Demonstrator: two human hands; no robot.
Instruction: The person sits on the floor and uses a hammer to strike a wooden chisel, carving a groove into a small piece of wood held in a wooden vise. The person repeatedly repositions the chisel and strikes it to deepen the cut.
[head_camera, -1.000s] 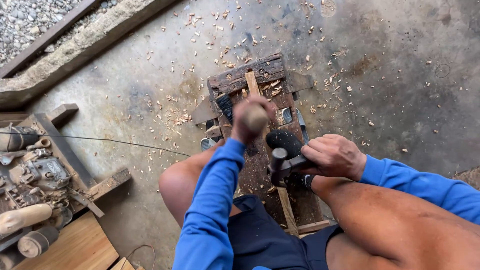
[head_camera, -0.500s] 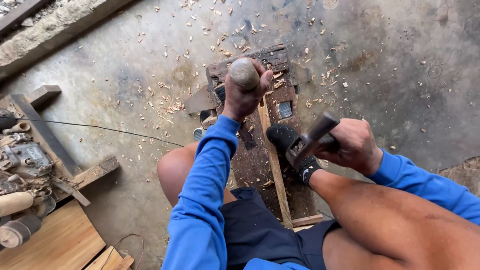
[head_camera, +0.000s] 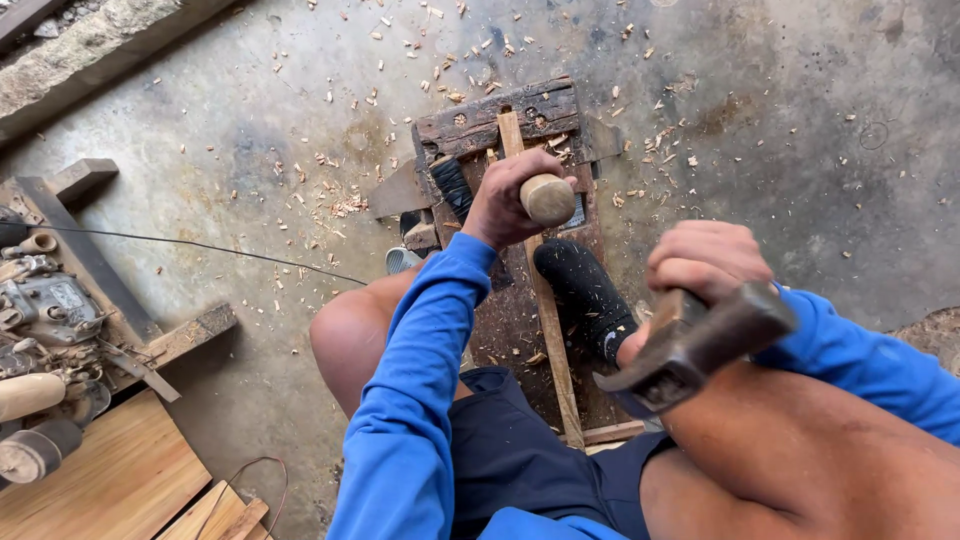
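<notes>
The left hand (head_camera: 505, 200) is clenched around a round wooden handle (head_camera: 548, 198) stood on the thin strip (head_camera: 545, 300) on the workbench (head_camera: 500, 120). The right hand (head_camera: 705, 262) grips a raised hammer (head_camera: 690, 350). A crooked blow could hit the left knuckles or the socked foot (head_camera: 585, 295) pinning the strip.

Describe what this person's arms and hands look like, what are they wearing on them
Both arms are covered by long, bright blue sleeves that reach the wrists, the fabric plain, with loose folds and no visible markings. The left hand and the right hand are bare: no gloves, and no rings, watch or bands can be seen. Each cuff ends snugly at the wrist. Nothing is strapped or wired to either arm.
</notes>
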